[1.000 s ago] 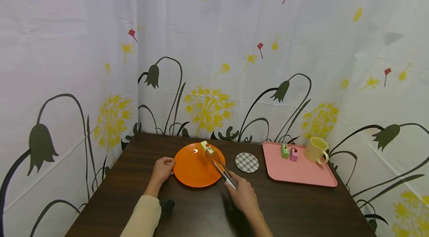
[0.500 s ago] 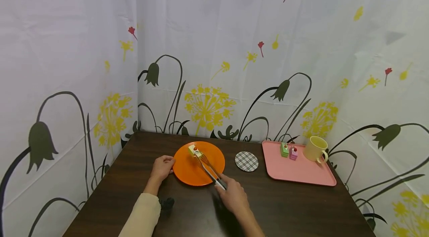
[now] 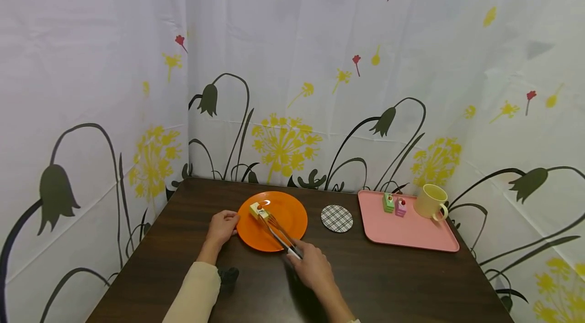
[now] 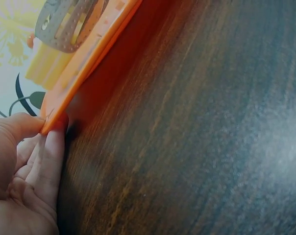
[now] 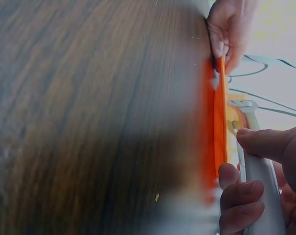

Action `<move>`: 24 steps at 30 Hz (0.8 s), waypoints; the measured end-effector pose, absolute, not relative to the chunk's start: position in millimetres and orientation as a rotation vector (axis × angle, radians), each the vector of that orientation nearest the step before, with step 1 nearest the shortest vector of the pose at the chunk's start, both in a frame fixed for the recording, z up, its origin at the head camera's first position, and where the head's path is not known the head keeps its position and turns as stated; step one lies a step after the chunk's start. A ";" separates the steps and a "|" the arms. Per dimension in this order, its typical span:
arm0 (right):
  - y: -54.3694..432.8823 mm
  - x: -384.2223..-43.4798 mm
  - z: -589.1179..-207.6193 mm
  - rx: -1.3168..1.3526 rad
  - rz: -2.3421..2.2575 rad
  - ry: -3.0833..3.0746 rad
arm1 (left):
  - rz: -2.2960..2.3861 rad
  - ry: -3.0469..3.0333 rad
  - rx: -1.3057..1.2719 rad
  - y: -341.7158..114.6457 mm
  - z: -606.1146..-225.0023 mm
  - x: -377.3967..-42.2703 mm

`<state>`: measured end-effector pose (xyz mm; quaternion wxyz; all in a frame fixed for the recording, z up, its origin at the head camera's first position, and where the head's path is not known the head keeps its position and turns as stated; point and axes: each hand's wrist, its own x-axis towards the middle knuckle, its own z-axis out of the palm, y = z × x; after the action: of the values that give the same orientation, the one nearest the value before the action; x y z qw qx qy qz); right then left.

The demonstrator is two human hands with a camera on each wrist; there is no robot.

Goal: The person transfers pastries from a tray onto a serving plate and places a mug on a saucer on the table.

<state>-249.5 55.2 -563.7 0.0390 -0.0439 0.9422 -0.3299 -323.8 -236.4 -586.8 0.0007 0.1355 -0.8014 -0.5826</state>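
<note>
Printed curtain hangs beyond the orange plate; dark wooden table bears it. Pink tray lies flat, well right of the plate, probably there to leave my arms working room. My left hand pinches the plate's left rim, thumb above and fingers below, presumably to steady it against a nudge. My right hand, near the plate's right front edge, wraps round the tongs, thumb on the handle; I judge this grip governs both aim and squeeze. Tongs slant over the plate, handle end toward me. Yellow mug stands upright on the tray, its handle turned away from the plate. Checked coaster lies flat between plate and tray. Yellow-green cake is over the plate's left part, at the tong ends; whether they pinch it, or whether it bears on the plate, I cannot tell. Green cake and pink cake sit side by side on the tray, green nearer the plate
</note>
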 end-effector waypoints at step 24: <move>49.7 -245.0 -563.6 -0.110 -0.934 2.875 | -1.841 -2.514 0.416 -237.5 -590.2 -328.0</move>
<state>-245.0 49.7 -563.6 0.0583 -0.0362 0.9488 -0.3083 -328.0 -237.5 -590.2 -0.0010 0.1324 -0.7998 -0.5855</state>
